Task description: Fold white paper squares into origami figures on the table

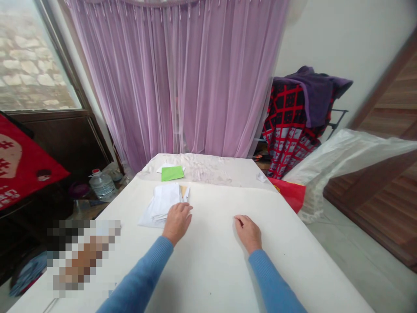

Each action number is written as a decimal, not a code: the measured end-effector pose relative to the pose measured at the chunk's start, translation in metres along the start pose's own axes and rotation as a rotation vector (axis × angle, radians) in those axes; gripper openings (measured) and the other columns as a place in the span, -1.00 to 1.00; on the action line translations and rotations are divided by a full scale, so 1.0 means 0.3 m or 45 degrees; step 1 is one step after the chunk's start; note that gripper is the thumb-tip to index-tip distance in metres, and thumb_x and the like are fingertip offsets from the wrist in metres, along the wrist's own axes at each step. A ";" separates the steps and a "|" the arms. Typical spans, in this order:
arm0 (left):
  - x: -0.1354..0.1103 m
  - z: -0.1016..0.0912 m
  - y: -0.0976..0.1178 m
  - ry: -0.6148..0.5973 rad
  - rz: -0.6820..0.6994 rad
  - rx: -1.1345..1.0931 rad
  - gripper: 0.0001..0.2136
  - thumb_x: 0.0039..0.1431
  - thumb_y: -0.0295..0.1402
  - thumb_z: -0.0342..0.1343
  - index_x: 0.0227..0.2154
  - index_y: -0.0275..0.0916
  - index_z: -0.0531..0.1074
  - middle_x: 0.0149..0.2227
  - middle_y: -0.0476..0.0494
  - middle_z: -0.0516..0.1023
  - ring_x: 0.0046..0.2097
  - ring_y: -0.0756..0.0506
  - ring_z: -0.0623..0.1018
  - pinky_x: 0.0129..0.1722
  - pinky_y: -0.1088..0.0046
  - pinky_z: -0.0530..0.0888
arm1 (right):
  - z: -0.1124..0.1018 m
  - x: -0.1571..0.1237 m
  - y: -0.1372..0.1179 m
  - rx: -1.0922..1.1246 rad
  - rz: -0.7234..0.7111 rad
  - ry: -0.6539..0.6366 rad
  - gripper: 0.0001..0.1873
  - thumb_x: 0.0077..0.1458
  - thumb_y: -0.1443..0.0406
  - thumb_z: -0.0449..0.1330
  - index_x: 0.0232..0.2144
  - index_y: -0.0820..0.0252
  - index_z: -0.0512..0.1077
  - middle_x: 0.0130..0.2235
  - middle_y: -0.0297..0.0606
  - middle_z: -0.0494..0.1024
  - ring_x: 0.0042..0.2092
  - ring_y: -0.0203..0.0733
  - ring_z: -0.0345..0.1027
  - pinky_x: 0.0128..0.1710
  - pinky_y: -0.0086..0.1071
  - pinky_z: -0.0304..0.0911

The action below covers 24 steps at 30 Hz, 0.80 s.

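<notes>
My left hand [177, 222] rests flat on the white table top [208, 265], its fingertips touching the right edge of a loose stack of white papers [159, 204]. A strip of tan card [184, 191] pokes out behind that stack. My right hand [248, 232] lies on the bare table farther right, fingers lightly curled around nothing. Both sleeves are blue knit. A green sheet [172, 173] lies beyond the stack on a crumpled pale cloth [208, 168]. A pixelated patch [83, 256] hides part of the table's left side.
A red bag [289, 193] hangs past the far right table edge, beside a white plastic sheet [345, 165]. A red-and-black cloth [286, 128] and a purple garment [312, 98] drape over a rack. A water bottle [102, 184] stands on the floor at left, below a lilac curtain [169, 78].
</notes>
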<state>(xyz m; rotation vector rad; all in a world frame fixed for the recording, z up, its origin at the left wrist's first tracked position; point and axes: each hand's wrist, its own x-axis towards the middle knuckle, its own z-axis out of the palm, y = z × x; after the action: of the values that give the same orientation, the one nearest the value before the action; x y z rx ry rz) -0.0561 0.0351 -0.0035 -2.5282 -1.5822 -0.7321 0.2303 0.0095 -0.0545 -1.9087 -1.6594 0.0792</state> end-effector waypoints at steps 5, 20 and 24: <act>-0.018 -0.043 -0.160 -0.132 -0.190 0.185 -0.49 0.14 -0.20 0.14 0.14 -0.24 0.30 0.23 -0.36 0.29 0.27 -0.37 0.24 0.21 -0.06 0.18 | 0.000 0.000 0.001 -0.004 -0.006 0.008 -0.70 0.16 0.27 -0.01 -0.28 0.09 0.54 -0.20 -0.29 0.59 -0.18 -0.19 0.45 -0.20 -0.42 0.25; 0.021 -0.123 -0.263 -0.597 -0.209 0.069 -0.46 0.17 -0.01 0.03 0.15 -0.17 0.32 0.24 -0.23 0.32 0.24 -0.21 0.33 0.23 0.30 0.23 | 0.005 -0.004 0.014 0.004 -0.016 0.025 -0.68 0.16 0.26 -0.02 -0.27 0.11 0.54 -0.18 -0.26 0.60 -0.17 -0.16 0.46 -0.19 -0.39 0.26; 0.030 -0.129 -0.278 -0.614 -0.240 0.062 -0.49 0.19 0.00 -0.02 0.13 -0.12 0.36 0.21 -0.16 0.38 0.20 -0.20 0.39 0.19 0.34 0.27 | 0.007 -0.003 0.017 0.016 -0.019 0.032 -0.68 0.15 0.25 -0.02 -0.29 0.10 0.55 -0.18 -0.26 0.60 -0.19 -0.17 0.45 -0.22 -0.39 0.27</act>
<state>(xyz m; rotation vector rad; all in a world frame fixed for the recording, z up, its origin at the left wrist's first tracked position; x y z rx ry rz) -0.1387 0.0697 0.0189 -2.6802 -1.9643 -0.0829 0.2338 0.0092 -0.0589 -1.8805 -1.6527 0.0590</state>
